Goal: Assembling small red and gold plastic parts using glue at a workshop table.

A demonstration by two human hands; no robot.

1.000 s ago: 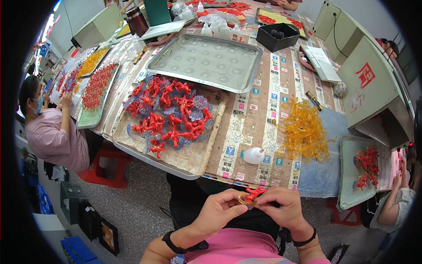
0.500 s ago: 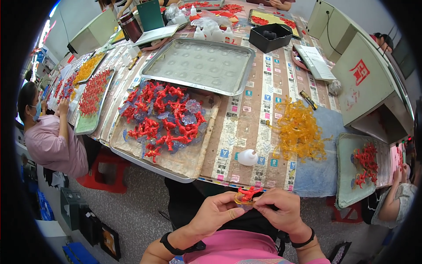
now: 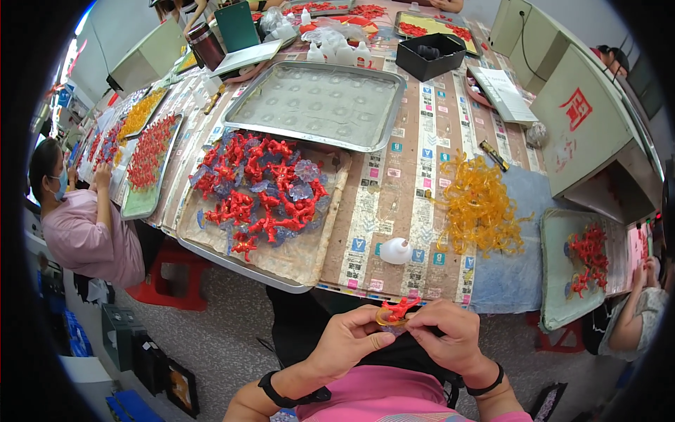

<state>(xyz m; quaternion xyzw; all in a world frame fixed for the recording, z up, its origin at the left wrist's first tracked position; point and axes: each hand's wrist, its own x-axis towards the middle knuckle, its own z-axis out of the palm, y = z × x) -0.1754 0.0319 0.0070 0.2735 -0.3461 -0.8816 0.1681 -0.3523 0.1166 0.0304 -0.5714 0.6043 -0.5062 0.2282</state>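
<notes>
Both hands are down in the lap, just off the near edge of the table [image 3: 415,176]. The left hand [image 3: 348,342] and right hand [image 3: 450,337] have fingers pinched together around a small red plastic piece [image 3: 401,308] on a yellowish ring. A white glue bottle [image 3: 396,250] lies on the table just above them, a pile of red pieces [image 3: 260,193] further left, and yellow pieces [image 3: 478,207] to the right.

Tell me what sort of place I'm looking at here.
Most likely a small hand-assembly workshop. A long shared table carries metal trays, one heaped with red plastic pieces, beside a pile of orange pieces. Other people sit along both sides, and both hands work one red piece.
</notes>
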